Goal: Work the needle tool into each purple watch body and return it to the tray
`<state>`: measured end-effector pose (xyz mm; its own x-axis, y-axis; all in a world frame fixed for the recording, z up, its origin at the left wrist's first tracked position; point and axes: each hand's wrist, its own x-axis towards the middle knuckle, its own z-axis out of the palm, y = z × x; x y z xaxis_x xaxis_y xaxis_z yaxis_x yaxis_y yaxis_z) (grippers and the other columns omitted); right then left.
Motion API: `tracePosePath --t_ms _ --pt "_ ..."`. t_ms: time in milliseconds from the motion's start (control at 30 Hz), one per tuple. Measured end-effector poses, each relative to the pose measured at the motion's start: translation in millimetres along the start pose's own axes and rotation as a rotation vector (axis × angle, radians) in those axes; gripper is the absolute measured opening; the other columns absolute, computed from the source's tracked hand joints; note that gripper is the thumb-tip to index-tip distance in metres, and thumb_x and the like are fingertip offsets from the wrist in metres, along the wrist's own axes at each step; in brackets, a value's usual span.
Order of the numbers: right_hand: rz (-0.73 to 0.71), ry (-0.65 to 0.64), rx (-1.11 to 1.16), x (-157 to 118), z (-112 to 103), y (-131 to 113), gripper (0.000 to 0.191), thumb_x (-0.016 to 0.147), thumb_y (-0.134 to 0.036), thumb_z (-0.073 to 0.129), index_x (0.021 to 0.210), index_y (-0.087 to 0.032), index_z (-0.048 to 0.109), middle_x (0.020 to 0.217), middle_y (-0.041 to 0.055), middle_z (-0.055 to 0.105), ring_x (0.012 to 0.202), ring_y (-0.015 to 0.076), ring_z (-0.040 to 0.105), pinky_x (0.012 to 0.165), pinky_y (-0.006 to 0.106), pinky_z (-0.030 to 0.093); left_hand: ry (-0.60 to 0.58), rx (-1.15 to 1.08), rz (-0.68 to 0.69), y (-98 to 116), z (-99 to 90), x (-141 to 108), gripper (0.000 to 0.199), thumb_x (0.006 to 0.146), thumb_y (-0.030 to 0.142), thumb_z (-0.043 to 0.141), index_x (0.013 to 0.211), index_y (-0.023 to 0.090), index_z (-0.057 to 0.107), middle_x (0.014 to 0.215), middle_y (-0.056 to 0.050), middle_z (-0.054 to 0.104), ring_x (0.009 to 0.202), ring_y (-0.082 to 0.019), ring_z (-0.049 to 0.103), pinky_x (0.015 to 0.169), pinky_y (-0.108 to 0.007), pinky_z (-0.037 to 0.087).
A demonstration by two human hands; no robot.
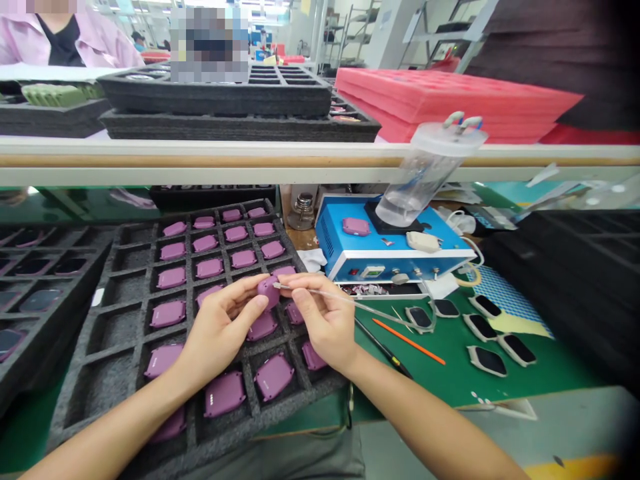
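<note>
Over a dark foam tray [120,293] filled with several purple watch cases [169,313], my left hand [223,327] holds one purple case [269,291] between thumb and fingers. My right hand [327,320] pinches a thin tool with a pale tip [278,285], which touches or nearly touches that case. From the right hand a clear tube [373,309] runs off to the right across the bench. The tray's left column of compartments holds no cases.
A blue control box [395,250] stands behind on the right, bearing a clear cylinder [417,177], a purple case and a white one. An orange stick [409,341], a black pen-like tool [384,349] and several white-framed watches [487,360] lie on the green mat. A shelf [200,163] crosses above.
</note>
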<state>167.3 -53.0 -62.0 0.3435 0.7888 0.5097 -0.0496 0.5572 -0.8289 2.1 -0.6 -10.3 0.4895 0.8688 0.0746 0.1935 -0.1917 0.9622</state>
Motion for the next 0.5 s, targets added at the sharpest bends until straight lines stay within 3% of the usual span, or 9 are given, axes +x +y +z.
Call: tracePosePath --t_ms 500 --pt "0.009 -0.004 -0.010 0.2 -0.6 1.9 0.013 0.100 -0.032 0.064 0.102 -0.024 0.074 0.109 0.0070 0.079 0.104 0.0210 0.077 0.093 0.039 0.066 0.007 0.022 0.007 1.1 -0.3 0.4 0.055 0.088 0.054 0.074 0.127 0.014 0.074 0.129 -0.014 0.076 0.115 -0.031 0.074 0.108 -0.045 0.057"
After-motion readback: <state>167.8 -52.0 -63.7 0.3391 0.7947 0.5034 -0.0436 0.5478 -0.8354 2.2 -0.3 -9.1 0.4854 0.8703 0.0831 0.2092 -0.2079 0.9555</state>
